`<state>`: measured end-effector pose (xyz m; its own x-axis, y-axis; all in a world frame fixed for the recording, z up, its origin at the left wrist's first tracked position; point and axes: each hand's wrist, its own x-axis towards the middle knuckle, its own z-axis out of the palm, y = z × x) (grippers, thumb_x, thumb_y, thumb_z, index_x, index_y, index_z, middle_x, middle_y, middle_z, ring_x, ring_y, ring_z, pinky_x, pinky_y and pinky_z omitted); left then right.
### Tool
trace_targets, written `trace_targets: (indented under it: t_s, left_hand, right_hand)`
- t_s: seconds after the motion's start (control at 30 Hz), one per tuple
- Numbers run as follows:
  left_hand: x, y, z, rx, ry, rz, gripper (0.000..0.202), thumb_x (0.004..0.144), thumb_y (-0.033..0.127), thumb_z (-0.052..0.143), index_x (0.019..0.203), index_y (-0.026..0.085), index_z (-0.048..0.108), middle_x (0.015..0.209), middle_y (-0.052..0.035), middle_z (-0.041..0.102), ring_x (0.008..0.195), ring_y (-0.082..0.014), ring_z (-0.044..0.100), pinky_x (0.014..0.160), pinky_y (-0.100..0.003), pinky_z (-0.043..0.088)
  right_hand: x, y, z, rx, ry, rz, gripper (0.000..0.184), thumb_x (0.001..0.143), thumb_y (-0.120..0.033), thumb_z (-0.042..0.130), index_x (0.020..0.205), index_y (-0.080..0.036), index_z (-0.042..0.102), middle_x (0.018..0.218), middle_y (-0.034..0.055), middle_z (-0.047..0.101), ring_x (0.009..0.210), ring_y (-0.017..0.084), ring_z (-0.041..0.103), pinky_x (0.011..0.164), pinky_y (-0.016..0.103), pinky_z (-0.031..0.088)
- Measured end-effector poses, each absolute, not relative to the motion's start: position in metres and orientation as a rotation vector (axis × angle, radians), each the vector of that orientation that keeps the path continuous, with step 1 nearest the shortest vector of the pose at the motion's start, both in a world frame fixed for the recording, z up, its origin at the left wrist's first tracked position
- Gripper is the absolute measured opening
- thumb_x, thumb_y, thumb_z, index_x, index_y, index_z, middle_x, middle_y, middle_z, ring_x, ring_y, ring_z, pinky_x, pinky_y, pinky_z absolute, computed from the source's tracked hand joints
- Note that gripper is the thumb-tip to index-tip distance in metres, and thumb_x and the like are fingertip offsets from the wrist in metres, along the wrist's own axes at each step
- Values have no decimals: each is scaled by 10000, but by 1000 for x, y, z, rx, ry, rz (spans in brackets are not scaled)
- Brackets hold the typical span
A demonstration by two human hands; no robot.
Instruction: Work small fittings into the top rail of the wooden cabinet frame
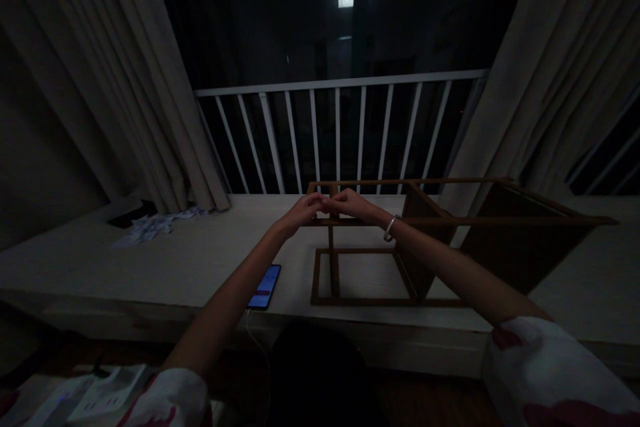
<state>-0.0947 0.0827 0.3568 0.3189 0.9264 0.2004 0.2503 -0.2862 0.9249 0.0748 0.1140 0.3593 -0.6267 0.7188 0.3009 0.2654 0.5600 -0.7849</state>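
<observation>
A brown wooden rack frame [374,302] lies on its side on the white window ledge, with dark panels toward its right end. Over its left end, my left hand [306,208] and my right hand [353,205] meet fingertip to fingertip, close to the upper rails. Both sets of fingers are pinched together. Anything between them is too small and dark to make out. A bracelet [391,228] circles my right wrist. Below my left forearm, a phone [265,287] with a lit screen lies near the ledge's front edge.
A charging cable [257,343] hangs from the phone over the edge. Crumpled papers [150,227] lie on the ledge at left. White railings [337,140] and curtains [130,80] stand behind. A white power strip [107,392] sits at lower left.
</observation>
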Motion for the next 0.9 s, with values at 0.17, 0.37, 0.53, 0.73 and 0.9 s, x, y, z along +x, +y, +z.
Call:
trace_targets:
  t_s: [0.17, 0.37, 0.53, 0.73, 0.9]
  left_hand:
    - [-93, 84, 358, 1693, 1171, 1087, 258, 738, 351, 432, 826, 145, 559, 790, -55, 613, 697, -105, 540, 493, -166, 332]
    - [-96, 81, 354, 1753, 1077, 1070, 325, 673, 381, 555, 878, 129, 583, 774, -61, 629, 577, -85, 517, 461, -174, 325]
    - [-99, 80, 352, 1778, 996, 1041, 379, 691, 399, 550, 957, 130, 574, 767, -73, 633, 586, -94, 539, 470, -177, 344]
    - [-96, 79, 352, 1798, 957, 1003, 473, 687, 388, 574, 1078, 134, 495, 758, -81, 651, 635, -123, 577, 499, -182, 365]
    - [-96, 81, 351, 1790, 971, 962, 380, 651, 390, 613, 895, 105, 556, 808, -112, 662, 709, -156, 598, 554, -212, 399]
  right_hand:
    - [74, 115, 358, -780, -2140, 966, 537, 694, -606, 421, 612, -97, 570, 507, 2, 492, 455, 53, 380, 435, 195, 259]
    - [71, 129, 352, -798, -1993, 966, 530, 737, -595, 360, 608, -111, 533, 474, -21, 419, 440, 53, 365, 430, 192, 279]
    - [71, 136, 347, -681, -1893, 808, 373, 752, -491, 433, 782, -132, 528, 611, -18, 483, 531, 64, 416, 494, 189, 324]
    - [71, 138, 347, -687, -1911, 732, 340, 741, -455, 463, 786, -128, 545, 689, 1, 524, 605, 77, 440, 563, 199, 346]
    - [71, 143, 344, -714, -1928, 823, 417, 726, -515, 445, 680, -117, 559, 624, 9, 530, 572, 84, 465, 549, 212, 352]
